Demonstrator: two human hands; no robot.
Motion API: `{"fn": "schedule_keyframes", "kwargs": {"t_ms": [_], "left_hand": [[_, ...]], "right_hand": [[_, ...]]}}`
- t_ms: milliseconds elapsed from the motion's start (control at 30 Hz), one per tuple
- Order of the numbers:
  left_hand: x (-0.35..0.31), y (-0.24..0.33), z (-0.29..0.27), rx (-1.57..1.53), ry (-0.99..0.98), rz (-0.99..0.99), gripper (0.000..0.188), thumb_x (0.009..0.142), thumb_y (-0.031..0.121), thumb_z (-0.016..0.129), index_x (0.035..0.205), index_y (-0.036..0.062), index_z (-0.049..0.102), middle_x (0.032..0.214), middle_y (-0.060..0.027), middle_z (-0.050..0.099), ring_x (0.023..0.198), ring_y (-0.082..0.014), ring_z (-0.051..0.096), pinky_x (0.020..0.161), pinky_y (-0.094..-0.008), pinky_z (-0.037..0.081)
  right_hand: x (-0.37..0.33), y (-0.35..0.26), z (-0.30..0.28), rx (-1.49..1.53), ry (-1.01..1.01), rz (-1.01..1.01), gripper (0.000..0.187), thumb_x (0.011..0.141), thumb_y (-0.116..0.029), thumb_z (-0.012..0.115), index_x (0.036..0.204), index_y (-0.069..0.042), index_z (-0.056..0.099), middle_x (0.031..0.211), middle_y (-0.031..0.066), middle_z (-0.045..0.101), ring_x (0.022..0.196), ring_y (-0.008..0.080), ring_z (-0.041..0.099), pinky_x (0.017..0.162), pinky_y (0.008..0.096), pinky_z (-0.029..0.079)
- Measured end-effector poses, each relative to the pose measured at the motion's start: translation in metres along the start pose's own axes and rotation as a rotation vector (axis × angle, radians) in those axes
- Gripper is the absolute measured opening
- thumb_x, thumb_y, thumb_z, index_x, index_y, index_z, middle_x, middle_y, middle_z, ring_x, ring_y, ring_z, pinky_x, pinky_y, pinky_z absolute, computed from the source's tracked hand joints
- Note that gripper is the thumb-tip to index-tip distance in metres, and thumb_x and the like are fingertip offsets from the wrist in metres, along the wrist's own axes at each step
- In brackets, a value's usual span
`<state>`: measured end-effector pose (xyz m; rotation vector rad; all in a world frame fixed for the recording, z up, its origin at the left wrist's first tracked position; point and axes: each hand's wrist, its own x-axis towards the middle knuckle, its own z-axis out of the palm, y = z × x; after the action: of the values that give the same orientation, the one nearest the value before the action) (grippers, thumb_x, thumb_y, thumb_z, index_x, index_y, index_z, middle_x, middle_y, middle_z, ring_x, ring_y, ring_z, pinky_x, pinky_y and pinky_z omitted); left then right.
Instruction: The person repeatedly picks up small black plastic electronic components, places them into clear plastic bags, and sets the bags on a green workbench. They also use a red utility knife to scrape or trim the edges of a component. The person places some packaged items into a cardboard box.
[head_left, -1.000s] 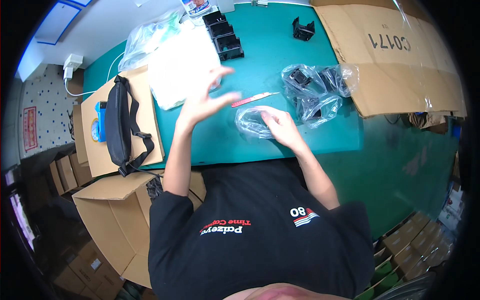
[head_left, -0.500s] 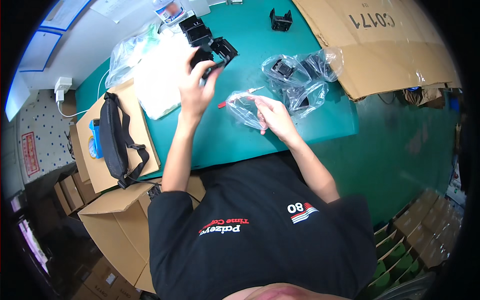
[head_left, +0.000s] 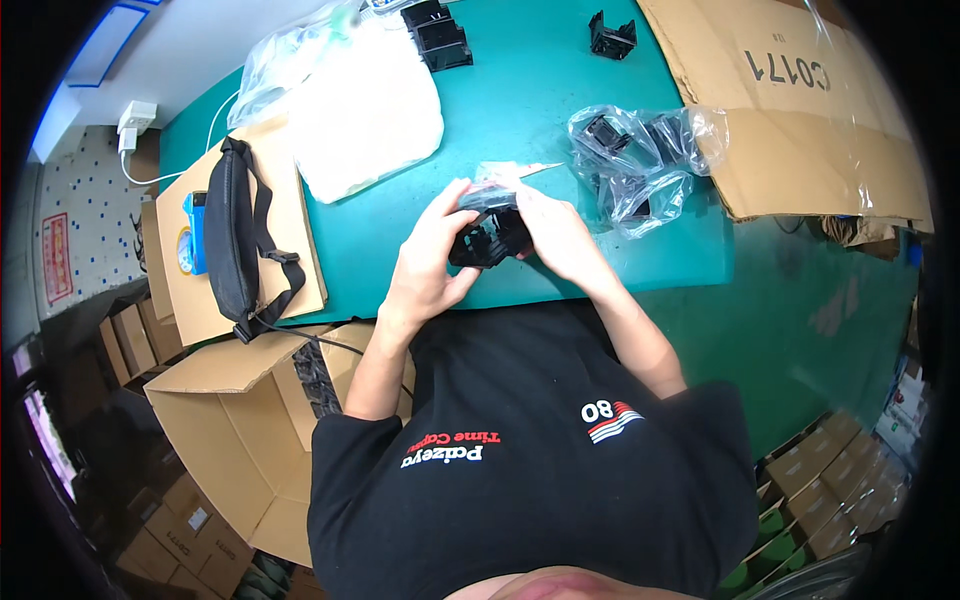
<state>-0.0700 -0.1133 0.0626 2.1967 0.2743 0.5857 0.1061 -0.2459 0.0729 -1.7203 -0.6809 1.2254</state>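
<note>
In front of my body, my left hand [head_left: 428, 262] grips a black plastic part [head_left: 484, 246] from its left side, fingers over the top and thumb below. My right hand [head_left: 556, 238] is closed at the part's right side, on a clear plastic bag [head_left: 490, 192] bunched along the far edge. How much of the part lies inside the bag, I cannot tell. Just beyond the hands, a thin pointed item [head_left: 542, 168] shows on the green table [head_left: 510, 110]. To the right lie several similar black parts in clear bags [head_left: 640, 170].
Loose black parts [head_left: 440, 42] stand at the far edge, another black part [head_left: 612, 38] farther right. A white plastic bag [head_left: 368, 115] lies left of centre. A black waist bag [head_left: 235, 235] rests on cardboard at left. A cardboard sheet [head_left: 780, 125] covers the right corner; an open carton [head_left: 235, 430] sits below left.
My left hand has come from the far group of black parts toward me with one part, meeting the clear bag in my right hand. The whole view has shifted slightly.
</note>
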Motion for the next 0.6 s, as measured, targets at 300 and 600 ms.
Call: {"fn": "schedule_keyframes", "kwargs": {"t_ms": [300,600], "left_hand": [[0.006,0.007,0.019,0.344,0.232,-0.048,0.069,0.057,0.003,0.085,0.121,0.0007,0.058,0.120,-0.0183,0.059,0.111,-0.0373,0.058,0.092,-0.0440,0.052],[0.020,-0.011,0.047,0.136,0.565,-0.046,0.061,0.065,0.013,0.092,0.111,-0.0004,0.056,0.103,-0.0167,0.052,0.095,-0.0335,0.052,0.081,-0.0436,0.046]], "right_hand": [[0.006,0.025,0.028,-0.408,0.473,-0.536,0.040,0.092,0.000,0.058,0.131,-0.007,0.055,0.114,0.0205,0.059,0.087,0.0433,0.067,0.072,0.0496,0.056],[0.016,0.031,0.048,-0.238,0.469,-0.409,0.021,0.086,0.002,0.062,0.103,0.000,0.049,0.094,0.0186,0.054,0.070,0.0392,0.062,0.062,0.0467,0.051]]}}
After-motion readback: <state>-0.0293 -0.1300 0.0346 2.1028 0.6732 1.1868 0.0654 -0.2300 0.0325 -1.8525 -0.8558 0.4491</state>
